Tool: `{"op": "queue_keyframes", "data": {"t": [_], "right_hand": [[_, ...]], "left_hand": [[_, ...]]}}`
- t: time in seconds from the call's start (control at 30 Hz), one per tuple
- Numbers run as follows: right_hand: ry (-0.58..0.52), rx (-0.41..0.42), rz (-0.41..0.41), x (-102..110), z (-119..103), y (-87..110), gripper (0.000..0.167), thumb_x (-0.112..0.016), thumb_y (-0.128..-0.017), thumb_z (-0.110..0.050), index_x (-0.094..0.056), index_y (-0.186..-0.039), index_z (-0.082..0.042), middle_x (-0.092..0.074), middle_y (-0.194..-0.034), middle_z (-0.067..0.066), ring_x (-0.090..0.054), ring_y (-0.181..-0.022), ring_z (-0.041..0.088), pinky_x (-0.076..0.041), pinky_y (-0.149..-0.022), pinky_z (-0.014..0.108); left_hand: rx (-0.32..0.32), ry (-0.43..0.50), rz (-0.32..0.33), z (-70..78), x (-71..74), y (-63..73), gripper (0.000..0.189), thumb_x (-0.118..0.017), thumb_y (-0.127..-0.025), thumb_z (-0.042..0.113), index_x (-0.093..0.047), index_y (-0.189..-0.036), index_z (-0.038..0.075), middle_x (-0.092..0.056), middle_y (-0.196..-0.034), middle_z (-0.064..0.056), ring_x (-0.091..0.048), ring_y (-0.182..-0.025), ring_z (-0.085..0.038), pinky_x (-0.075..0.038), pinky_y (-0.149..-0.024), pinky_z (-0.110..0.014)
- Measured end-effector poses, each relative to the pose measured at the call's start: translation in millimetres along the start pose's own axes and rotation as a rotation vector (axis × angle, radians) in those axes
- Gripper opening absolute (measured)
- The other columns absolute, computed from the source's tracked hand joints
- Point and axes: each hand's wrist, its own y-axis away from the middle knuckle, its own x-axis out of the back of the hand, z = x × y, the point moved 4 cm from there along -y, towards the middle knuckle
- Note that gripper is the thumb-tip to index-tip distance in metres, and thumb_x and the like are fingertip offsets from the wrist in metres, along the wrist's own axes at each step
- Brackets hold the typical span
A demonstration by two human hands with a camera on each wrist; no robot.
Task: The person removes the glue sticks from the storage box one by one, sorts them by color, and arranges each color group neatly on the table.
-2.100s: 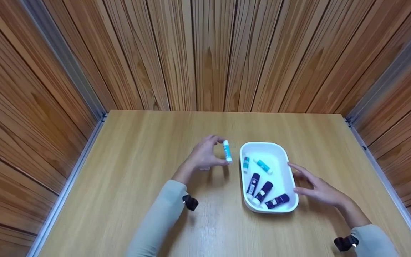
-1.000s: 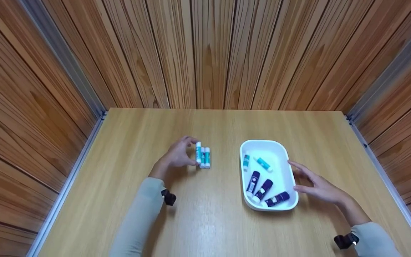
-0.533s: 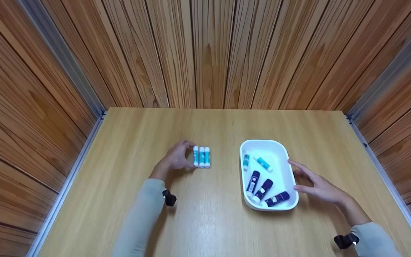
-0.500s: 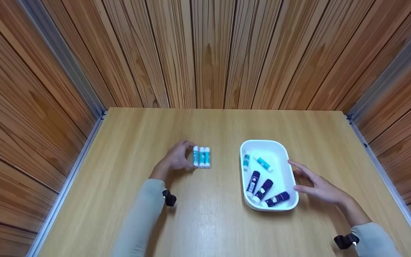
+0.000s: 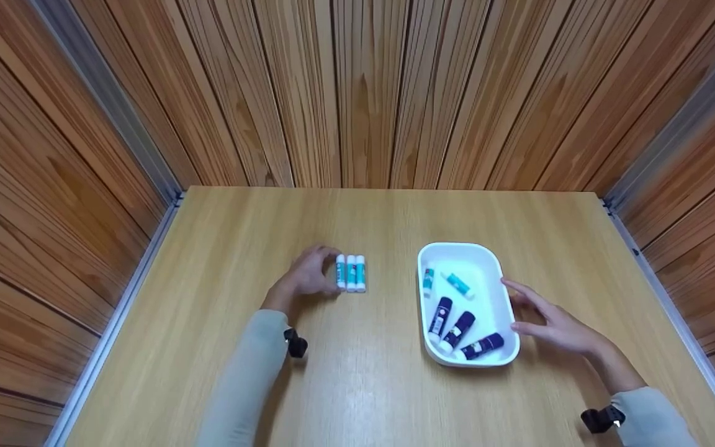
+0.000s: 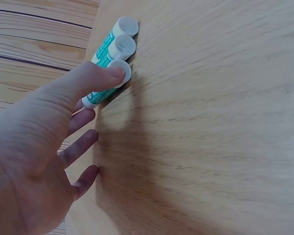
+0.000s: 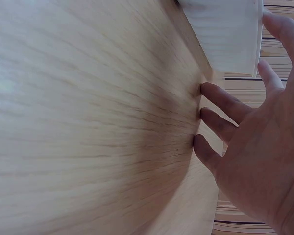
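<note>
Three small teal-and-white glue sticks lie side by side on the table, left of the tray. My left hand (image 5: 310,273) pinches the leftmost glue stick (image 5: 341,272) by its two ends; in the left wrist view the thumb (image 6: 100,76) presses its near end. The middle glue stick (image 5: 351,273) and the right glue stick (image 5: 360,274) lie against it. My right hand (image 5: 553,323) touches the right rim of the white tray (image 5: 499,267) with thumb and forefinger, its other fingers (image 7: 225,105) down on the table.
Inside the tray lie two teal glue sticks, one upper left (image 5: 428,283) and one slanted (image 5: 458,285), and three larger dark purple glue sticks (image 5: 458,331). Wood-plank walls (image 5: 364,93) stand behind and at both sides of the table (image 5: 357,397).
My left hand has carried a teal glue stick leftward from beside the tray and lowered it next to the other two. My right hand has stayed at the tray rim.
</note>
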Motion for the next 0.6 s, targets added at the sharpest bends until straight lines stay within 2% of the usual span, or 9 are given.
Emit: {"op": "queue_keyframes", "data": {"t": [0.27,0.6], "right_hand": [[0.009,-0.026,0.001,-0.9,0.2,-0.5,0.085,-0.069,-0.112,-0.027,-0.021,-0.181,-0.022,-0.05,-0.171,0.028,-0.044,-0.159,0.057,-0.032,-0.125,0.088],[0.011,-0.033,0.0,-0.9,0.0,0.3,0.085,-0.068,-0.112,-0.028,-0.021,-0.181,-0.02,-0.046,-0.173,0.031,-0.042,-0.16,0.06,-0.032,-0.124,0.089]], "left_hand": [[-0.049,-0.032,0.01,-1.5,-0.3,2.2,0.079,-0.094,-0.091,0.019,-0.059,-0.161,0.021,-0.049,-0.175,-0.011,-0.039,-0.164,-0.037,-0.027,-0.142,-0.063],[-0.044,-0.035,0.0,-2.3,-0.7,4.1,0.083,-0.094,-0.092,0.021,-0.056,-0.166,0.025,-0.043,-0.179,-0.012,-0.036,-0.167,-0.038,-0.026,-0.142,-0.065]]}}
